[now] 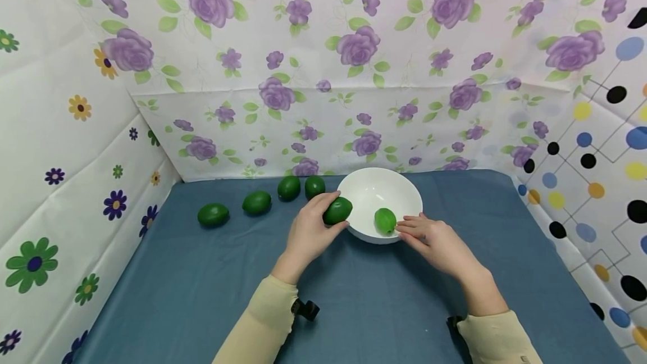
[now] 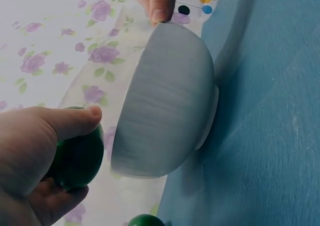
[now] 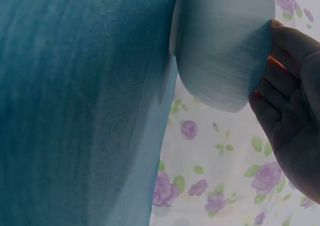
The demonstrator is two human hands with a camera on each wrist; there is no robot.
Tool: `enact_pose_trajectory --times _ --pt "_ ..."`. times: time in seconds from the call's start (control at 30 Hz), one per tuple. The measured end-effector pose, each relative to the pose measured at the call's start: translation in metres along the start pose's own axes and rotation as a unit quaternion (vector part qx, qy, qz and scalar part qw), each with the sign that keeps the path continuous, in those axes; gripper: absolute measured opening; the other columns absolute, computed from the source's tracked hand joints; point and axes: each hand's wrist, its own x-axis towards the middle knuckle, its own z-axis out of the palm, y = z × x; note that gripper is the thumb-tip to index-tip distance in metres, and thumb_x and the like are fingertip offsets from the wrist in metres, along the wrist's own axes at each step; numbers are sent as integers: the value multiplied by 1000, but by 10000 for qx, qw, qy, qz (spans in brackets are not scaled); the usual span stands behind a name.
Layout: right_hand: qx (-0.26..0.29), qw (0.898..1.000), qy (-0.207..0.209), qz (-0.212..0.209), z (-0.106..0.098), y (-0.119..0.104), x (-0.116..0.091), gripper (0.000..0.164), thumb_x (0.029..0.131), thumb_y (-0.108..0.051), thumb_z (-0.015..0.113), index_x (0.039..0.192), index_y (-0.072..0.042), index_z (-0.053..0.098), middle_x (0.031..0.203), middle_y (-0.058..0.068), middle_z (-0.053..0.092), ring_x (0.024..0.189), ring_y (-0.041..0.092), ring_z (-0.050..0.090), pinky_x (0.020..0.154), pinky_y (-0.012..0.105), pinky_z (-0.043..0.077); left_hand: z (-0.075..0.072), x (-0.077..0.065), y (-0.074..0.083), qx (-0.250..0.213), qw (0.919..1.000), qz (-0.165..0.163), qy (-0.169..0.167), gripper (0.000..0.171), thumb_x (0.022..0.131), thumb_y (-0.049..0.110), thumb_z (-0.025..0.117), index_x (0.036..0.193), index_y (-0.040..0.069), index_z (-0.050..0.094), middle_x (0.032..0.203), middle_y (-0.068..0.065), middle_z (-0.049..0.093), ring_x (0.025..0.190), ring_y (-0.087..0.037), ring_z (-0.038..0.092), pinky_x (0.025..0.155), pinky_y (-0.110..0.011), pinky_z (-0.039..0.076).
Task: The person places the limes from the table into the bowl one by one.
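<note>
My left hand (image 1: pixel 313 226) grips a glossy dark green oval fruit (image 1: pixel 337 210) at the left rim of a white bowl (image 1: pixel 371 181). The left wrist view shows thumb and fingers curled round this fruit (image 2: pixel 80 158), beside the bowl's outer wall (image 2: pixel 165 101). Inside the bowl, near its front right wall, lies a bright green lime (image 1: pixel 385 221). My right hand (image 1: pixel 440 243) rests at the right rim, its fingertips close to the lime; whether they touch it I cannot tell. In the right wrist view, the thumb and fingers of this hand (image 3: pixel 295 96) lie against the rim.
Several dark green fruits (image 1: pixel 213 215) lie in a slanting row left of the bowl, the last one (image 1: pixel 314 186) close behind my left hand. A blue cloth (image 1: pixel 354 302) covers the table. Flower-patterned sheets (image 1: pixel 323 60) stand behind it, with a dotted one (image 1: pixel 596 190) on the right.
</note>
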Motion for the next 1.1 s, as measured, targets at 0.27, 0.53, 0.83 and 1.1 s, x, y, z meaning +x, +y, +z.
enact_pose_trajectory --times 0.27,0.53,0.83,1.1 --pt "-2 10000 -34 45 0 0 1 32 104 -19 74 134 -9 77 136 8 73 139 32 60 121 58 36 8 7 6 671 9973 291 -57 69 89 26 93 150 15 64 143 -9 65 123 -27 68 94 -47 61" --pt "-19 10000 50 18 1 0 1 31 103 -19 75 132 -9 78 134 8 74 137 32 61 121 58 37 19 16 10 1257 9895 703 -130 69 89 24 93 150 14 64 144 -9 64 132 -27 62 93 -45 62" --pt "26 10000 19 45 0 0 1 31 104 -20 75 132 -9 78 134 8 74 137 33 62 121 59 37 29 33 19 1327 9883 477 -585 68 90 27 91 151 15 63 142 -7 65 127 -26 64 94 -43 61" --pt "-33 9999 65 -100 0 0 2 29 104 -17 74 131 -8 79 132 9 75 135 35 63 120 60 37 39 45 21 938 9902 -140 -1022 67 92 33 89 152 17 63 143 -8 66 122 -23 68 97 -41 60"
